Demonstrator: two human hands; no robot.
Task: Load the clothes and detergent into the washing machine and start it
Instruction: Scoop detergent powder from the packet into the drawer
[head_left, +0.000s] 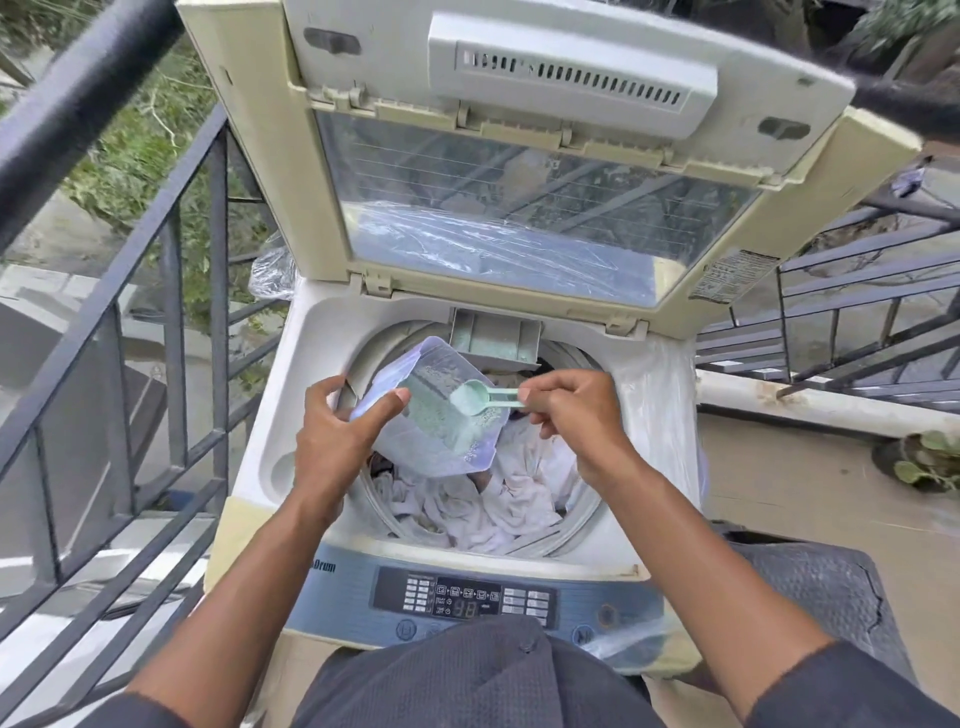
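Observation:
A top-loading washing machine (291, 415) stands in front of me with its lid (519, 171) folded up. White clothes (467, 509) fill the drum. My left hand (343, 436) grips an open detergent pouch (441, 441) over the drum, thumb on its rim; pale green powder shows inside. My right hand (576, 410) pinches the handle of a small green scoop (475, 397), whose bowl sits above the pouch's opening. The detergent drawer (496, 338) is pulled out at the drum's back edge. The control panel (467, 597) shows a lit display.
A dark metal railing (171, 291) runs along the left, close to the machine. A clear plastic cover (660, 415) drapes the machine's right side. More railing and stairs (857, 322) lie at the right, with a potted plant (924, 460) on the floor.

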